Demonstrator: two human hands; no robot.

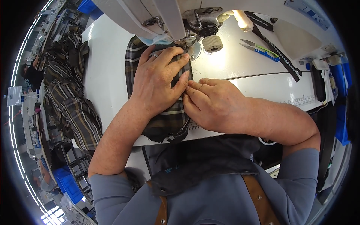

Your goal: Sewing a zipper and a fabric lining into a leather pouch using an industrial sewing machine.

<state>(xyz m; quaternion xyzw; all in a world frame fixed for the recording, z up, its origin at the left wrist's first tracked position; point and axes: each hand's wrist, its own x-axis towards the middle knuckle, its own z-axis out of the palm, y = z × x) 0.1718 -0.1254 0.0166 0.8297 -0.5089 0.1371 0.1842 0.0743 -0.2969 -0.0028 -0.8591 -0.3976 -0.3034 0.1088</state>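
Note:
A dark plaid fabric piece (170, 122) with rounded corners lies on the white table under the head of a sewing machine (168, 18). Zipper teeth show along its lower right edge. My left hand (159, 77) rests flat on the fabric, fingers spread, its fingertips close to the presser foot (186, 40). At the right edge of the piece, my right hand (217, 101) is closed in a pinch, its fingertips meeting my left thumb. The exact bit of edge between the right fingers is hidden.
A heap of plaid fabric (69, 101) hangs over the table's left side. Thread snips (260, 51) with green and blue handles lie at right, beside a loose black zipper (279, 50). A lit lamp (243, 20) hangs above. A blue bin (69, 183) stands low at left.

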